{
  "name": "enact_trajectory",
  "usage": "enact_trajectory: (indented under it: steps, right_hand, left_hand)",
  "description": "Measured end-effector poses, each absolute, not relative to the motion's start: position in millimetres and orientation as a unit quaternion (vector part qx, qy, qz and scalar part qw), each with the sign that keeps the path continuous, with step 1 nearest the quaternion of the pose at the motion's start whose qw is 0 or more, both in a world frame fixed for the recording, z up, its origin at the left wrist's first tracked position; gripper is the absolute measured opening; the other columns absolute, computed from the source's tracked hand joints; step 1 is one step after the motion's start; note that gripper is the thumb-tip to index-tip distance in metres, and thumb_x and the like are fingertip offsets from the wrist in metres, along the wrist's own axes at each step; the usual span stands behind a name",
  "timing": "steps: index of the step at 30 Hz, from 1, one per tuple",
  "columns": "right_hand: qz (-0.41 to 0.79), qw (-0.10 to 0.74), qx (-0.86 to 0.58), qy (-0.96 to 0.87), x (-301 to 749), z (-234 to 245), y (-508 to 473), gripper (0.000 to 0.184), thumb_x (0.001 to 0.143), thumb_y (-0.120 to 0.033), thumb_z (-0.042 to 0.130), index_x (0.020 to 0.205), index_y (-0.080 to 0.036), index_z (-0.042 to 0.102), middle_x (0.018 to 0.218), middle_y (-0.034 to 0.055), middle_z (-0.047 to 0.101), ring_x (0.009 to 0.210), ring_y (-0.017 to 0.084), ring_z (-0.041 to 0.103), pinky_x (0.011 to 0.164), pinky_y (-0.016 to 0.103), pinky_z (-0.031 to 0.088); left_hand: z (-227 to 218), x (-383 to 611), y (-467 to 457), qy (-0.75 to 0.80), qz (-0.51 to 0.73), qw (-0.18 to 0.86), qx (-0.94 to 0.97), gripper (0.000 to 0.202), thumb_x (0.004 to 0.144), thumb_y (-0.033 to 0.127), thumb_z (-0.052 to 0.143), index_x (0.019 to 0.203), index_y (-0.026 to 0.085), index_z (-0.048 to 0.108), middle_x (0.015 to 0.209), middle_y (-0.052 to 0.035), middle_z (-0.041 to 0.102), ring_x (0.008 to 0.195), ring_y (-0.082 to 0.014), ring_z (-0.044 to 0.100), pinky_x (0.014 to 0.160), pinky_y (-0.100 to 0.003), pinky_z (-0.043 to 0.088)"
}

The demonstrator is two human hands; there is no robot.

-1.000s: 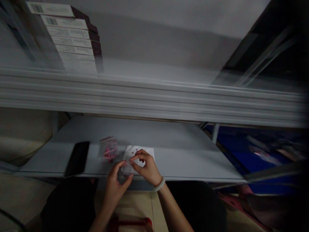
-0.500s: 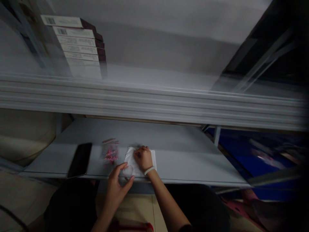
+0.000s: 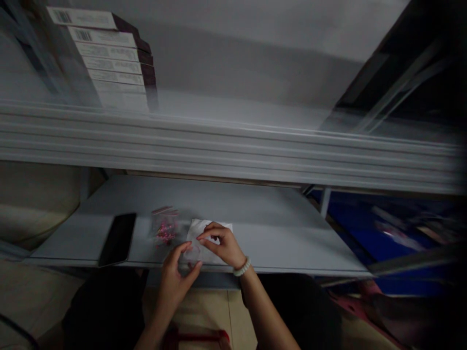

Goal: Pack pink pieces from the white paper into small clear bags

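Note:
My left hand (image 3: 178,267) curves its thumb and fingers around a thin, pale, see-through ring (image 3: 192,253), gripping it by its edge at the front of the shelf. Just above it, my right hand (image 3: 221,244) has thumb and forefinger pinched together; whatever is between them is too small to make out. A light beaded bracelet (image 3: 242,267) circles my right wrist. Beneath both hands lies a white sheet (image 3: 197,225), partly covered. To the left, a clear zip bag (image 3: 165,227) holds small pink pieces.
A dark phone (image 3: 117,239) rests at the left on the grey shelf (image 3: 262,209). Above, a ridged metal edge (image 3: 226,155) crosses the view, with stacked boxes (image 3: 113,52) behind it. A red stool (image 3: 197,336) shows below, and a blue surface (image 3: 357,218) lies at the right.
My right hand has lifted off the white sheet and turned, its pinched fingertips now close to the ring. My left hand stays nearly in place with the ring.

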State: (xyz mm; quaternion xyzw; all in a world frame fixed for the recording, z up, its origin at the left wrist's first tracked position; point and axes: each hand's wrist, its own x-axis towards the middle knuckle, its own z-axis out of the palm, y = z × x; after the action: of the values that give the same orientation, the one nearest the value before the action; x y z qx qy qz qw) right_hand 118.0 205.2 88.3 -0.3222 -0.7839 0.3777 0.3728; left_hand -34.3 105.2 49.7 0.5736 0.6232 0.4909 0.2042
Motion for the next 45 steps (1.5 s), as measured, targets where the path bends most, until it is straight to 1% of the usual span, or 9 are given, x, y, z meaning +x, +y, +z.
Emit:
enact_trajectory:
  steps: [3, 7, 12, 17, 20, 26, 31, 40, 45]
  right_hand:
    - [0.275, 0.353, -0.436, -0.781, 125, 64, 232, 0.014, 0.081, -0.013, 0.062, 0.085, -0.018, 0.073, 0.078, 0.0041, 0.067, 0.064, 0.012, 0.055, 0.060, 0.023, 0.043]
    - [0.221, 0.331, -0.470, -0.788, 129, 38, 262, 0.020, 0.074, -0.002, 0.060, 0.079, -0.015, 0.074, 0.079, 0.0081, 0.069, 0.076, 0.018, 0.059, 0.075, 0.029, 0.045]
    - [0.208, 0.299, -0.443, -0.819, 121, 29, 273, 0.020, 0.075, -0.004, 0.061, 0.076, -0.019, 0.074, 0.080, 0.0057, 0.071, 0.084, 0.018, 0.059, 0.083, 0.029, 0.043]
    - [0.208, 0.280, -0.443, -0.826, 114, 32, 275, 0.020, 0.075, -0.006, 0.063, 0.062, -0.018, 0.072, 0.069, 0.0049, 0.068, 0.077, 0.018, 0.058, 0.080, 0.030, 0.043]
    - [0.218, 0.286, -0.446, -0.819, 112, 39, 274, 0.018, 0.075, -0.007, 0.064, 0.061, -0.017, 0.072, 0.068, 0.0055, 0.067, 0.073, 0.017, 0.058, 0.076, 0.028, 0.044]
    - [0.310, 0.331, -0.368, -0.812, 109, 79, 236, 0.009, 0.081, -0.023, 0.067, 0.082, -0.017, 0.073, 0.077, 0.0031, 0.067, 0.069, 0.012, 0.057, 0.063, 0.022, 0.043]
    - [0.425, 0.332, -0.231, -0.810, 107, 106, 202, 0.011, 0.081, -0.030, 0.068, 0.085, -0.022, 0.074, 0.080, 0.0020, 0.067, 0.077, 0.013, 0.059, 0.069, 0.024, 0.045]
    - [0.245, 0.307, -0.525, -0.755, 124, 51, 247, 0.015, 0.078, -0.011, 0.059, 0.075, -0.016, 0.074, 0.074, 0.0070, 0.072, 0.064, 0.015, 0.062, 0.061, 0.024, 0.044]
    - [0.216, 0.272, -0.570, -0.744, 116, 34, 252, 0.013, 0.074, -0.019, 0.064, 0.065, -0.016, 0.072, 0.066, 0.0086, 0.072, 0.058, 0.017, 0.063, 0.056, 0.024, 0.042]
  left_hand:
    - [52, -35, 104, 0.626, 0.482, 0.210, 0.576, 0.038, 0.077, 0.029, 0.064, 0.112, 0.021, 0.055, 0.106, -0.0079, 0.066, 0.100, -0.0237, 0.063, 0.090, -0.040, 0.049]
    - [54, -36, 102, 0.628, 0.484, 0.201, 0.575, 0.037, 0.077, 0.030, 0.064, 0.112, 0.021, 0.055, 0.105, -0.0080, 0.066, 0.099, -0.0236, 0.063, 0.090, -0.040, 0.049]
    - [56, -38, 101, 0.629, 0.484, 0.192, 0.576, 0.037, 0.076, 0.031, 0.065, 0.111, 0.021, 0.056, 0.103, -0.0076, 0.067, 0.098, -0.0241, 0.064, 0.089, -0.040, 0.050]
    - [55, -40, 100, 0.629, 0.478, 0.193, 0.581, 0.037, 0.078, 0.031, 0.064, 0.113, 0.021, 0.055, 0.105, -0.0079, 0.066, 0.099, -0.0238, 0.064, 0.089, -0.041, 0.050]
    - [54, -40, 101, 0.630, 0.477, 0.196, 0.580, 0.037, 0.078, 0.030, 0.064, 0.113, 0.022, 0.054, 0.106, -0.0078, 0.066, 0.100, -0.0236, 0.063, 0.090, -0.040, 0.049]
    - [53, -39, 102, 0.632, 0.481, 0.199, 0.575, 0.036, 0.078, 0.029, 0.063, 0.112, 0.022, 0.054, 0.105, -0.0075, 0.066, 0.099, -0.0231, 0.063, 0.090, -0.040, 0.049]
    - [55, -35, 105, 0.628, 0.490, 0.193, 0.572, 0.035, 0.076, 0.028, 0.064, 0.109, 0.021, 0.056, 0.105, -0.0077, 0.066, 0.099, -0.0240, 0.063, 0.089, -0.039, 0.050]
    - [57, -37, 100, 0.632, 0.485, 0.200, 0.571, 0.036, 0.077, 0.029, 0.064, 0.112, 0.021, 0.056, 0.105, -0.0081, 0.066, 0.099, -0.0236, 0.063, 0.089, -0.040, 0.050]
    - [56, -36, 100, 0.629, 0.485, 0.199, 0.573, 0.037, 0.077, 0.030, 0.064, 0.112, 0.021, 0.055, 0.106, -0.0083, 0.066, 0.100, -0.0239, 0.063, 0.090, -0.041, 0.049]
